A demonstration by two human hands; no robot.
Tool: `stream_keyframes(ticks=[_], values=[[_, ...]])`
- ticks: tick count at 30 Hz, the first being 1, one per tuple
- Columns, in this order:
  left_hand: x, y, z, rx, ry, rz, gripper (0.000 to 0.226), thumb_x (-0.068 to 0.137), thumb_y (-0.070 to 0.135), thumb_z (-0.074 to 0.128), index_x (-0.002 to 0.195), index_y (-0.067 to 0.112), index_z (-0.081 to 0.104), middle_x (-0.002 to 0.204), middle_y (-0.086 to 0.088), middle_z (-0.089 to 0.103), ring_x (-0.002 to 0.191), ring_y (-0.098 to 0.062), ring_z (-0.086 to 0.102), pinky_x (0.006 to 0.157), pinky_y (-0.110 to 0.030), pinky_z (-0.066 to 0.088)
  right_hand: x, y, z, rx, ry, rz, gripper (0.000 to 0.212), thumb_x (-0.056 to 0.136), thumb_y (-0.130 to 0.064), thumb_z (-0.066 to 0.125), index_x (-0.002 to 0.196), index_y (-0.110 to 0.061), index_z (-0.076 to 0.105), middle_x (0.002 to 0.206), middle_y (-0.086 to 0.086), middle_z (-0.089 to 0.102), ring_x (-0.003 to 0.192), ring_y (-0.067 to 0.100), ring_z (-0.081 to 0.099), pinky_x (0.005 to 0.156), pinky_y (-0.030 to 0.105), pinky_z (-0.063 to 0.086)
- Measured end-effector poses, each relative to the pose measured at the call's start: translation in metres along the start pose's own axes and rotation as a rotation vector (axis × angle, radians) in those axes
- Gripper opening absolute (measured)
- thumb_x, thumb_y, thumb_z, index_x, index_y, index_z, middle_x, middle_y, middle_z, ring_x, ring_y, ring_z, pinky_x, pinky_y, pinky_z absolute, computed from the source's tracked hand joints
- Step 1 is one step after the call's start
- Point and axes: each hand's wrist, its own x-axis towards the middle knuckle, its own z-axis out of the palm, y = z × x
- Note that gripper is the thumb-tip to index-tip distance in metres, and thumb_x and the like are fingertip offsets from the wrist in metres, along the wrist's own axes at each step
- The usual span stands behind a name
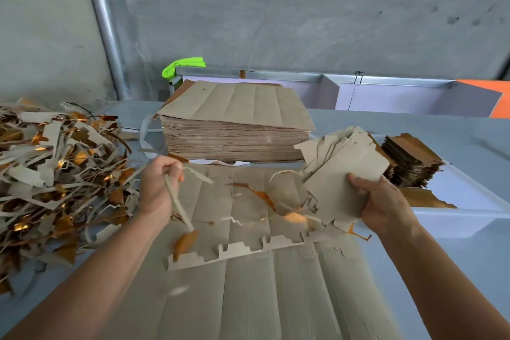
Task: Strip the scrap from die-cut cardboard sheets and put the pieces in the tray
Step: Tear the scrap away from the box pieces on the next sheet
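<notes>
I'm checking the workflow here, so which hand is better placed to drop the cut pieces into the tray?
Right. The right hand already grips the cut pieces beside the tray; the left hand holds a scrap strip near the scrap pile.

The surface (pixel 414 130) is pale blue-grey. The sheets (pixel 237 107) stacked at the back are dull grey-brown on top, with tan edges. The sheet (pixel 262 298) in front is the same grey-brown. The scrap (pixel 55 174) heaped on the left mixes grey-beige strips with shiny gold-orange foil. The pieces (pixel 411 157) in the white tray (pixel 455 226) show dark gold-brown faces. A cloth (pixel 182 65) at the back is neon green. The wall (pixel 276 8) is grey concrete, with an orange patch (pixel 488 91) at the right.
</notes>
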Motion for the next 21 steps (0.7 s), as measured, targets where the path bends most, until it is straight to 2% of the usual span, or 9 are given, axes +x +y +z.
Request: stream_keyframes(ticks=[5, 9, 11, 13, 15, 17, 18, 19, 21], values=[[0.032, 0.022, -0.011, 0.113, 0.167, 0.147, 0.006, 0.092, 0.008, 0.054, 0.094, 0.012, 0.059, 0.091, -0.005, 0.06, 0.083, -0.015, 0.054, 0.069, -0.018, 0.042, 0.004, 0.002, 0.003, 0.044, 0.0, 0.025, 0.038, 0.082, 0.001, 0.064, 0.114, -0.019, 0.062, 0.113, -0.001, 0.067, 0.1, 0.017, 0.06, 0.069, 0.034, 0.047], [0.051, 0.067, -0.014, 0.099, 0.265, 0.3, 0.015, 0.091, 0.003, 0.054, 0.105, -0.002, 0.058, 0.088, -0.001, 0.054, 0.08, -0.011, 0.051, 0.058, -0.003, 0.038, 0.001, 0.006, 0.011, 0.062, -0.023, 0.02, 0.049, 0.083, 0.003, 0.061, 0.127, -0.017, 0.057, 0.122, 0.001, 0.064, 0.11, 0.02, 0.058, 0.073, 0.035, 0.049], [0.054, 0.078, -0.02, 0.176, 0.33, 0.363, 0.02, 0.091, 0.001, 0.048, 0.109, -0.004, 0.054, 0.083, -0.001, 0.052, 0.079, -0.015, 0.048, 0.061, -0.006, 0.037, -0.001, 0.008, 0.016, 0.071, -0.028, 0.025, 0.045, 0.084, 0.004, 0.06, 0.123, -0.017, 0.058, 0.124, 0.002, 0.063, 0.112, 0.022, 0.057, 0.079, 0.038, 0.048], [0.053, 0.074, -0.023, 0.43, 0.343, 0.45, 0.03, 0.089, -0.002, 0.046, 0.119, -0.001, 0.048, 0.101, -0.015, 0.056, 0.09, -0.028, 0.05, 0.076, -0.019, 0.04, -0.005, 0.012, 0.022, 0.075, -0.037, 0.042, 0.043, 0.085, 0.005, 0.059, 0.122, -0.016, 0.058, 0.126, 0.005, 0.062, 0.115, 0.024, 0.056, 0.086, 0.041, 0.048], [0.04, 0.061, -0.018, 1.003, 0.063, 0.474, 0.055, 0.084, -0.005, 0.052, 0.136, 0.004, 0.034, 0.132, -0.022, 0.041, 0.116, -0.035, 0.042, 0.095, -0.039, 0.039, -0.008, 0.017, 0.028, 0.084, -0.058, 0.07, 0.048, 0.086, 0.006, 0.057, 0.13, -0.012, 0.054, 0.128, 0.008, 0.061, 0.112, 0.025, 0.058, 0.083, 0.039, 0.049], [0.028, 0.047, -0.011, 1.606, -0.379, 0.312, 0.083, 0.082, -0.005, 0.054, 0.149, 0.016, 0.009, 0.153, -0.018, 0.007, 0.137, -0.036, 0.017, 0.11, -0.048, 0.024, -0.011, 0.022, 0.032, 0.107, -0.062, 0.093, 0.05, 0.086, 0.007, 0.056, 0.133, -0.011, 0.052, 0.126, 0.009, 0.06, 0.099, 0.023, 0.06, 0.08, 0.039, 0.049], [0.021, 0.046, -0.009, 1.788, -0.521, 0.23, 0.091, 0.081, -0.004, 0.055, 0.15, 0.022, 0.002, 0.155, -0.016, -0.008, 0.141, -0.035, 0.007, 0.112, -0.048, 0.018, -0.012, 0.023, 0.034, 0.115, -0.049, 0.101, 0.05, 0.086, 0.007, 0.057, 0.133, -0.011, 0.051, 0.125, 0.009, 0.061, 0.095, 0.022, 0.059, 0.081, 0.04, 0.049], [0.016, 0.052, -0.007, 1.92, -0.609, 0.202, 0.094, 0.081, 0.0, 0.06, 0.15, 0.026, 0.002, 0.155, -0.014, -0.012, 0.142, -0.033, 0.004, 0.112, -0.048, 0.017, -0.012, 0.024, 0.035, 0.123, -0.03, 0.108, 0.05, 0.086, 0.007, 0.057, 0.132, -0.011, 0.051, 0.125, 0.009, 0.061, 0.095, 0.021, 0.059, 0.083, 0.041, 0.048], [0.004, 0.069, 0.001, 1.967, -0.658, 0.304, 0.084, 0.076, 0.02, 0.074, 0.144, 0.024, 0.025, 0.151, -0.011, 0.016, 0.137, -0.03, 0.021, 0.106, -0.045, 0.028, -0.01, 0.024, 0.039, 0.158, 0.0, 0.125, 0.049, 0.086, 0.005, 0.059, 0.132, -0.01, 0.051, 0.127, 0.008, 0.059, 0.106, 0.024, 0.058, 0.088, 0.043, 0.047]])
